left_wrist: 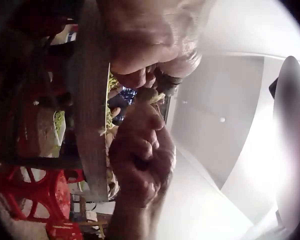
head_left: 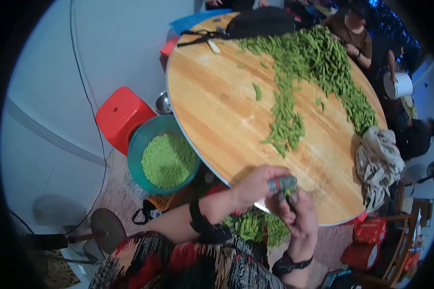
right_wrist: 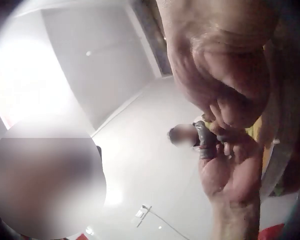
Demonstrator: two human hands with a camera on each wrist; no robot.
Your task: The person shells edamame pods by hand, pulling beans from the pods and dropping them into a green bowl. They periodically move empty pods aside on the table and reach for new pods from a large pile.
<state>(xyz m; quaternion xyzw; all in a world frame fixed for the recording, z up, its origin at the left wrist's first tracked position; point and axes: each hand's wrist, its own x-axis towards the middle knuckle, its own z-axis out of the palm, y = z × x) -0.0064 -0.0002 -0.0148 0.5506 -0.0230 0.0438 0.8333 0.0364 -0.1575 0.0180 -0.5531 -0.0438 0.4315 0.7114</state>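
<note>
My left hand [head_left: 256, 185] and right hand [head_left: 301, 212] meet fingertip to fingertip at the near edge of the round wooden table [head_left: 217, 115]. Between them they pinch a green bean pod [head_left: 287, 192], mostly hidden by the fingers. A grey cover [head_left: 287, 182] with a red band wraps the left thumb, and it shows again as a dark grey sleeve [right_wrist: 206, 140] in the right wrist view. Seen from the left wrist, the right hand [left_wrist: 140, 150] has its fingers curled in. A long heap of bean pods [head_left: 318, 58] lies across the far side of the table, trailing toward me.
Left of the table stands a teal basin [head_left: 136, 168] of shelled green beans, beside a red stool [head_left: 123, 113] and a metal bowl [head_left: 163, 102]. Crumpled cloth [head_left: 378, 161] lies at the right edge, a black bag [head_left: 260, 23] at the far edge. Below my hands are more greens [head_left: 250, 226]. People sit opposite.
</note>
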